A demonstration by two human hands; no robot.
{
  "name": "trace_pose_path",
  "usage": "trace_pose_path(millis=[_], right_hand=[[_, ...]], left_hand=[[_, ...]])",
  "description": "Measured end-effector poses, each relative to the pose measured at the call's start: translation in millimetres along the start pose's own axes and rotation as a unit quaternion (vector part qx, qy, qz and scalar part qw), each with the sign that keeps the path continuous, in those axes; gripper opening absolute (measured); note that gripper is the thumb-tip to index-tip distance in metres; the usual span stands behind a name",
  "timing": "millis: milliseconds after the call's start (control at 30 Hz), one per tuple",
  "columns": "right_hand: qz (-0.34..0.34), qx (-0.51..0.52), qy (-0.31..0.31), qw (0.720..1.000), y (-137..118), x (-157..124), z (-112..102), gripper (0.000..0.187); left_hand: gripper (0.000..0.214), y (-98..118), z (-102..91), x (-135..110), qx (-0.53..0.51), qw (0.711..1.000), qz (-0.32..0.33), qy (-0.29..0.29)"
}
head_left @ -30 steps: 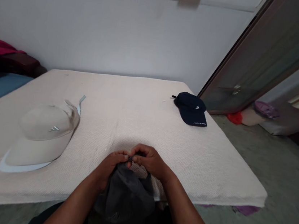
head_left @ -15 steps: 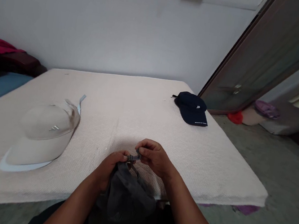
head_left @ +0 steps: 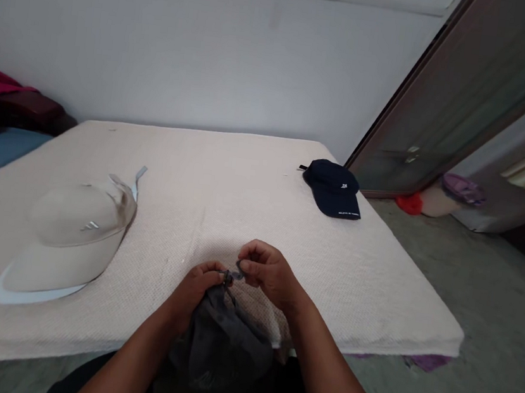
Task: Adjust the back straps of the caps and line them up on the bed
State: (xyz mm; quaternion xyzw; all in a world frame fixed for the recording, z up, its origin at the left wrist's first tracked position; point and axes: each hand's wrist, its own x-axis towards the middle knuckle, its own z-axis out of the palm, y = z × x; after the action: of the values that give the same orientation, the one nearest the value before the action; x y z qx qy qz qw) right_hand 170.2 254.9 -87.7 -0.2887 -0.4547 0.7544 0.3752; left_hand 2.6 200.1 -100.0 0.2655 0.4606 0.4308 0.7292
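A dark grey cap point(head_left: 227, 345) hangs below my hands at the near edge of the bed, its back strap turned up. My left hand point(head_left: 196, 287) pinches the strap at its small buckle point(head_left: 228, 277). Between thumb and fingers, my right hand point(head_left: 268, 274) grips the free end of the strap point(head_left: 239, 270), which curls in a loop between both hands. To the left lies a beige cap point(head_left: 76, 215) with a pale blue brim edge and a loose strap. A navy cap point(head_left: 333, 186) with white lettering rests farther back on the right.
The caps lie on a bed with a cream textured cover point(head_left: 227, 173) against a pale wall point(head_left: 179, 52). Dark red and pink cloth point(head_left: 11, 95) is piled at the left. A sliding door point(head_left: 427, 102) and grey floor point(head_left: 484, 300) are on the right.
The strap between my hands has gone from fairly straight to a curled loop. Both hands keep their hold. The view has shifted slightly; the other caps stay put.
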Motion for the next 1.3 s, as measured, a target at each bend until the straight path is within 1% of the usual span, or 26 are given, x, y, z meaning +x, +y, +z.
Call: trace_pose_path(millis=[67, 200, 333, 600, 700, 800, 867, 933, 1000, 1067, 1167, 1300], right_hand=[[0.014, -0.066, -0.009, 0.998, 1, -1, 0, 0.01], [0.035, -0.157, -0.007, 0.987, 2, -2, -2, 0.004], [0.013, -0.19, -0.009, 0.982, 3, -2, -2, 0.005], [-0.01, -0.268, -0.034, 0.963, 6, -2, -2, 0.007], [-0.011, -0.312, -0.045, 0.949, 6, -4, -3, 0.01], [-0.012, -0.376, -0.044, 0.925, 7, -5, -4, 0.012], [-0.018, -0.402, -0.036, 0.915, 8, -5, -5, 0.013], [-0.027, -0.398, -0.027, 0.917, 10, -5, -5, 0.014], [-0.026, -0.367, -0.025, 0.929, 11, -5, -6, 0.013], [-0.011, -0.326, -0.037, 0.945, 12, -4, -7, 0.012], [0.017, -0.27, -0.056, 0.961, 13, -2, -10, 0.012], [0.04, -0.219, -0.052, 0.973, 11, -1, -13, 0.01]], left_hand=[[0.008, 0, 0.3, 0, 0.028, 0.999, 0.008, 0.029], [0.012, 0, 2.4, -1, 0.1, 0.993, 0.041, 0.053], [0.012, -2, 4.3, -2, 0.152, 0.984, 0.055, 0.069], [0.016, -2, 1.0, 1, 0.22, 0.972, 0.059, 0.064], [0.015, -2, 2.1, 1, 0.274, 0.957, 0.075, 0.065], [0.013, -3, 4.7, 1, 0.331, 0.934, 0.105, 0.081], [0.013, -5, 5.6, 1, 0.343, 0.928, 0.118, 0.089], [0.015, -6, 5.3, 1, 0.326, 0.935, 0.11, 0.089], [0.016, -7, 3.8, 2, 0.295, 0.948, 0.088, 0.084], [0.017, -7, 2.2, 2, 0.264, 0.959, 0.071, 0.076], [0.018, -6, 1.0, 2, 0.232, 0.969, 0.063, 0.065], [0.021, -5, 2.5, 1, 0.16, 0.986, 0.028, 0.049]])
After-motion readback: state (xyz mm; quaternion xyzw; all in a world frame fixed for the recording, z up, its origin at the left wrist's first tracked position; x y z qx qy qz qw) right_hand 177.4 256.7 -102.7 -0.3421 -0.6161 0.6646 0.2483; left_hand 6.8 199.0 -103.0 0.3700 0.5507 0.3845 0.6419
